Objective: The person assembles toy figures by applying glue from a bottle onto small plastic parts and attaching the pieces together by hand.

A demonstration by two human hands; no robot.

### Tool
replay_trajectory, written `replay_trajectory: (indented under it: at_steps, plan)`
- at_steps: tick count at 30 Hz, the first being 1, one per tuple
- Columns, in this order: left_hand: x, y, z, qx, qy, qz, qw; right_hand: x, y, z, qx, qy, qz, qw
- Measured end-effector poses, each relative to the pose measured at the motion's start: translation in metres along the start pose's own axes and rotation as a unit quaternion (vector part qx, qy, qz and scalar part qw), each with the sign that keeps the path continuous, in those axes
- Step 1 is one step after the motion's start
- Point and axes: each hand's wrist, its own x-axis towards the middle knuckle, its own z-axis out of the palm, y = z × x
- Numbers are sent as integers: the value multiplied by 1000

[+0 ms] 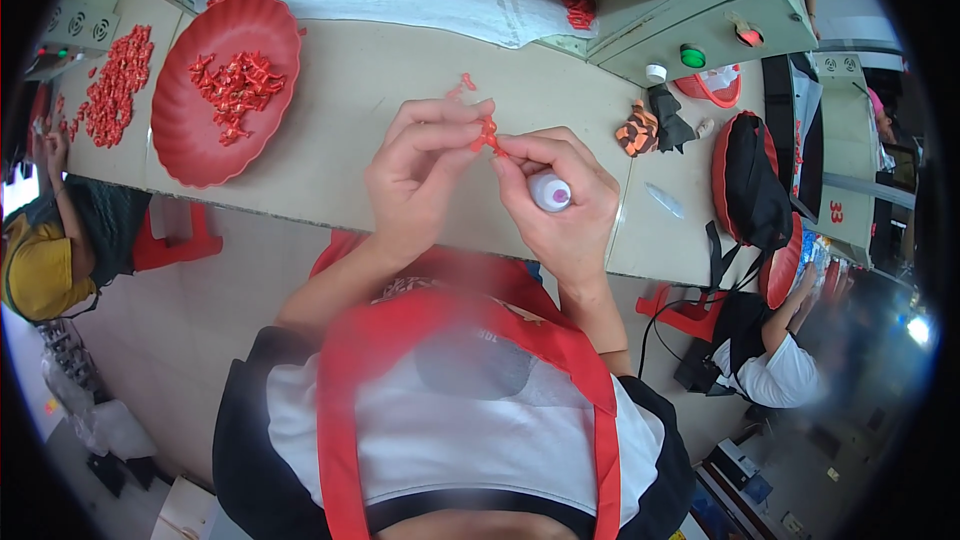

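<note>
Over the table, my left hand [420,170] pinches a small shiny red piece [487,134] between thumb and fingers. Its exact shape is partly hidden by the fingertips. My right hand [575,205] meets it from the other side, thumb and forefinger closed at the piece's lower end. A white bottle [549,192] with a purple spot on its end is also tucked in the curled fingers of that hand. Just beyond my fingertips, another small red piece [466,85] lies on the table. To the left, a red scalloped bowl [270,30] holds a heap of similar red pieces.
Many red pieces [118,90] lie at the far left, with more on a white sheet [400,2] inside the machine opening. Toward the right are dark cloth [668,115], a red basket [722,88] and a black-and-red bag [750,180]. Co-workers sit at both sides.
</note>
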Motion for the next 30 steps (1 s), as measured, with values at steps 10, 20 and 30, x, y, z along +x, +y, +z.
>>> replay_trajectory:
  at_steps: [10, 20, 30]
  plan:
    - [-2, -2, -1, 168, -54, 140, 974, 13, -2, -23, -79, -87, -94, 989]
    - [-8, -3, -5, 179, -34, 159, 970, 5, -6, -17, -83, -69, -94, 990]
    - [-9, 5, -11, 171, -65, 37, 982, 14, -1, -26, -37, -123, -46, 991]
